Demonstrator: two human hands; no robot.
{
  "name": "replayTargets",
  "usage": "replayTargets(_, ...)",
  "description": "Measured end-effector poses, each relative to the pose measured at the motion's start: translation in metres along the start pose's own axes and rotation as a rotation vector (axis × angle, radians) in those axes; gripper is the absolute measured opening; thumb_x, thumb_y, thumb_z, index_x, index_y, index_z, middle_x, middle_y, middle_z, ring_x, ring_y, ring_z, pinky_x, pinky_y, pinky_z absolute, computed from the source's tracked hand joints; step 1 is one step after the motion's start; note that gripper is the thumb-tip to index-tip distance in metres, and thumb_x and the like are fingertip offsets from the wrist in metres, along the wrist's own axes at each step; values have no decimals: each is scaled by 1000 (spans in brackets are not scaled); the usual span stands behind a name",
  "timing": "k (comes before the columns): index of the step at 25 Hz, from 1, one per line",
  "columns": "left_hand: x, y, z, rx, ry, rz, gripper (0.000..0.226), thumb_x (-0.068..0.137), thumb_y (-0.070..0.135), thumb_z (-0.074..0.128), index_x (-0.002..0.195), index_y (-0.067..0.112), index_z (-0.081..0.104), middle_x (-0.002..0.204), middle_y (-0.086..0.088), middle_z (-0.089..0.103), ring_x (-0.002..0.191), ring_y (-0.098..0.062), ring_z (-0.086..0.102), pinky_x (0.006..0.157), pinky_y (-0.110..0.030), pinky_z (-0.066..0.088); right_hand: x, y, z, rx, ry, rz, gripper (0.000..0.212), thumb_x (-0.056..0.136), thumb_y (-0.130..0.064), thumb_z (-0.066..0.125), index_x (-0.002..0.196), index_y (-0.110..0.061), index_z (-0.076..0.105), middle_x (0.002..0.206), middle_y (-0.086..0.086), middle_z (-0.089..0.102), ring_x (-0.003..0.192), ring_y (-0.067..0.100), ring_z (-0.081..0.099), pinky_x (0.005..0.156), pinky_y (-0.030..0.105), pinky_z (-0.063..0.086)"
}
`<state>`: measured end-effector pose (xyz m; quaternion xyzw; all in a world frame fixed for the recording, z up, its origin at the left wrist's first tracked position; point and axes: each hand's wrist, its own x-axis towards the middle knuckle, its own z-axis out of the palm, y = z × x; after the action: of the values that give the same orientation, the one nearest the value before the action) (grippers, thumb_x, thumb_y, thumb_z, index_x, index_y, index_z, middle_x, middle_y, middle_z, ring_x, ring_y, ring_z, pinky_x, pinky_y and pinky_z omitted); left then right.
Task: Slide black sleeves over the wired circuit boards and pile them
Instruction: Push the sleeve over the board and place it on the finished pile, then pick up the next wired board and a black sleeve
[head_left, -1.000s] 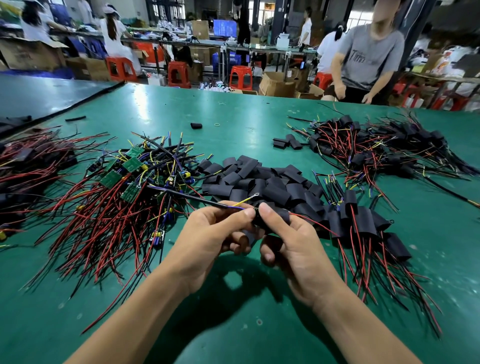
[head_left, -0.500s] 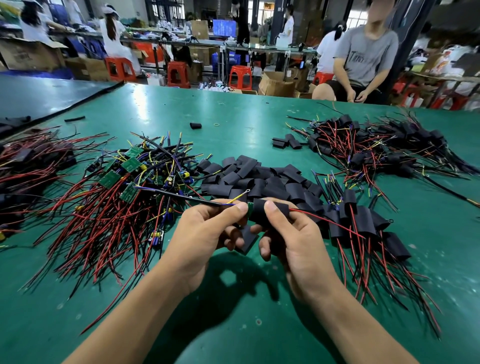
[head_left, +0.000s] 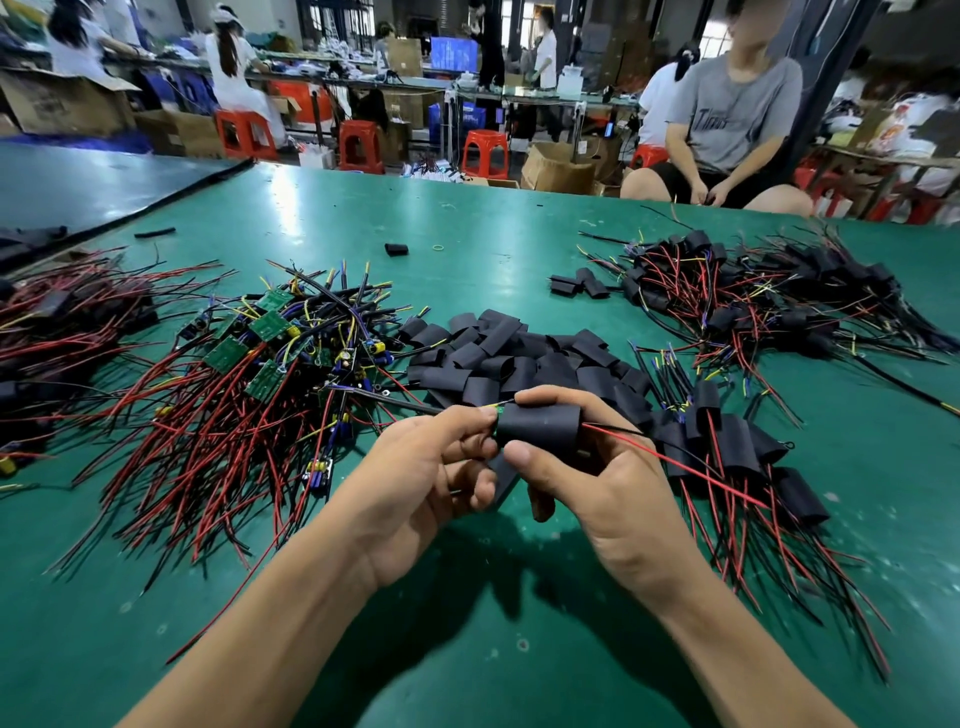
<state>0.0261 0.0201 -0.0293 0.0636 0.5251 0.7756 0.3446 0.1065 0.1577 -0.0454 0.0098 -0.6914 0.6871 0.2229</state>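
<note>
Sliding black sleeve (head_left: 540, 428), pinched in right grip (head_left: 597, 483), over wired circuit board (head_left: 499, 410) pinched by left grip (head_left: 426, 467), just beside loose-sleeve heap (head_left: 498, 353). Next, likely: seat fully, drop onto sleeved pile (head_left: 727, 447) right of heap.

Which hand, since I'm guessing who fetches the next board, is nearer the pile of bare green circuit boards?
Left. The left hand sits just right of the pile of circuit boards; the right hand is farther right, gripping the black sleeve.
</note>
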Motion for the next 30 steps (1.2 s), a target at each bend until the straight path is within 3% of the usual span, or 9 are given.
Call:
replayTargets(6, -3, 1, -3, -23, -102, -76, 37, 63, 29, 76, 96, 16, 65, 65, 1, 56, 43, -6, 46, 40, -16, 39, -1, -1, 3, 52, 1, 12, 30, 76, -16, 82, 102, -23, 71, 88, 15, 74, 54, 16, 60, 49, 26, 50)
replayTargets(8, -3, -1, -4, -44, -140, -84, 32, 59, 32, 78, 87, 17, 72, 63, 1, 60, 43, -4, 47, 39, -15, 37, -1, 1, 4, 98, 3, 21, 28, 77, -16, 80, 104, -20, 71, 90, 15, 74, 60, 15, 62, 49, 25, 50)
replayTargets(10, -2, -1, -4, -58, -180, -78, 20, 62, 33, 76, 78, 21, 79, 63, 2, 62, 43, -2, 47, 39, -13, 37, -2, 3, 4, 133, -5, 32, 26, 79, -15, 78, 104, -20, 72, 89, 13, 74, 63, 15, 63, 49, 25, 50)
replayTargets(14, -1, -4, -6, -3, -197, -1, 14, 71, 34, 74, 82, 27, 79, 62, 6, 60, 44, -1, 47, 40, -12, 33, -3, 6, 7, 218, -17, 62, 23, 83, -14, 76, 104, -21, 72, 89, 11, 73, 71, 18, 64, 49, 24, 49)
replayTargets(19, 1, -10, -5, 74, -145, 58, 15, 72, 37, 76, 84, 28, 76, 63, 3, 60, 47, -4, 47, 41, -13, 31, -2, 5, 10, 282, -58, 102, 22, 82, -25, 75, 104, -19, 75, 79, 5, 71, 53, 13, 56, 48, 20, 47)
replayTargets(23, 2, -8, -6, 90, -160, 52, 18, 73, 35, 76, 87, 24, 76, 69, 0, 60, 55, -8, 48, 45, -15, 32, -1, 3, 11, 329, -56, 180, 26, 81, -34, 77, 101, -17, 76, 76, 8, 68, 52, 15, 52, 46, 20, 45)
replayTargets(26, 5, -4, -8, 58, -79, 71, 22, 69, 31, 76, 86, 18, 74, 71, 0, 60, 50, -9, 51, 43, -15, 38, 2, 2, 8, 351, 5, 259, 37, 84, -41, 71, 104, -10, 74, 73, 9, 65, 47, 12, 50, 43, 18, 42)
replayTargets(30, 6, 5, -13, 49, -26, 66, 23, 67, 35, 76, 81, 17, 80, 76, 0, 68, 46, -10, 54, 42, -16, 41, 6, -4, 7, 482, 212, 322, 25, 82, -37, 64, 82, -16, 76, 73, 7, 70, 41, 11, 45, 41, 18, 39)
